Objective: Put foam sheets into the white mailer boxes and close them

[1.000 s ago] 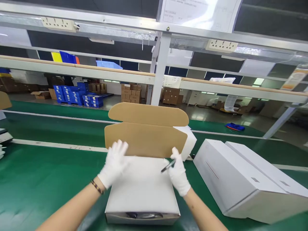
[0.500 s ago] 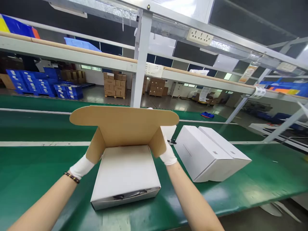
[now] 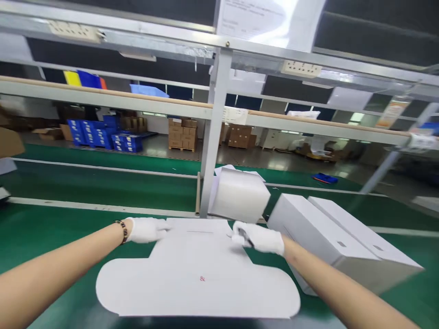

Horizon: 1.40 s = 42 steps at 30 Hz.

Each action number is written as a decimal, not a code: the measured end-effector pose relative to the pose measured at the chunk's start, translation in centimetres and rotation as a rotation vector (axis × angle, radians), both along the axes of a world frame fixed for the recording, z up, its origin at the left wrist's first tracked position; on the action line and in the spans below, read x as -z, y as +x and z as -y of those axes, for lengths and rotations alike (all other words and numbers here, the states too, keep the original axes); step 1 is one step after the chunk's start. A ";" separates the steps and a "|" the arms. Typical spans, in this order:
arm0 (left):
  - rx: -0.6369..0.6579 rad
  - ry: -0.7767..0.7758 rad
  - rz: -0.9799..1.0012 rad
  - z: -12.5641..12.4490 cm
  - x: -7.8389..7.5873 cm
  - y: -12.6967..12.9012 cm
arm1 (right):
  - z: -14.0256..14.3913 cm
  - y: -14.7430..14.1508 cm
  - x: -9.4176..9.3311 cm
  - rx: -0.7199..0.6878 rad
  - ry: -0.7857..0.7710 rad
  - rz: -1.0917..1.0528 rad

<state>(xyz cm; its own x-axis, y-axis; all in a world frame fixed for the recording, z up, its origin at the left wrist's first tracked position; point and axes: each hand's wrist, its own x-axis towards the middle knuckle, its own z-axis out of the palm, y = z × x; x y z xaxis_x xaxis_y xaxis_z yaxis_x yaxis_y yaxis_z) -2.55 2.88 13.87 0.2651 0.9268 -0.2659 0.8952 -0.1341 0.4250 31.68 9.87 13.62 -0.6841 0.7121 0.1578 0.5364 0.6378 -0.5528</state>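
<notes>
The white cardboard box has its lid (image 3: 202, 260) swung toward me, white outer face up, with a small red mark on it. Its rounded side flaps spread left and right, and the box's body and contents are hidden beneath. At the lid's back left corner is my left hand (image 3: 147, 229), in a white glove, its fingertips touching the edge and smeared by motion. My gloved right hand (image 3: 257, 237) is at the back right corner, fingers curled into a pinch. A dark spot shows by those fingers; I cannot tell what it is.
Two white boxes (image 3: 329, 233) stand side by side at the right. Behind the lid, another white carton (image 3: 240, 194) leans by the metal post (image 3: 216, 132). Part of an open box (image 3: 10, 144) shows at the far left. A shelf rail (image 3: 137, 101) crosses above the green bench (image 3: 68, 233).
The lid, upright with its brown inside showing, has folded down toward me over the box. Both hands have moved from the side flaps to its back corners. My view has tilted up and turned left.
</notes>
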 end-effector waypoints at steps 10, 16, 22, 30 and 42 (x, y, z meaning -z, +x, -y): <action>0.283 0.296 -0.266 6.0 12.4 5.0 | 4.8 -0.3 11.9 -0.130 0.342 0.043; 0.263 0.434 -0.193 3.7 12.9 3.9 | 2.5 -0.7 12.1 -0.149 0.430 0.089; 0.143 0.335 -0.279 -1.7 8.8 5.6 | -1.7 -4.3 9.9 -0.027 0.292 0.291; 0.102 0.411 -0.232 -1.1 10.8 6.0 | -0.6 -3.8 12.3 0.023 0.411 0.224; -0.030 0.404 -0.225 0.0 8.7 6.1 | -0.2 -3.1 10.3 0.067 0.220 0.002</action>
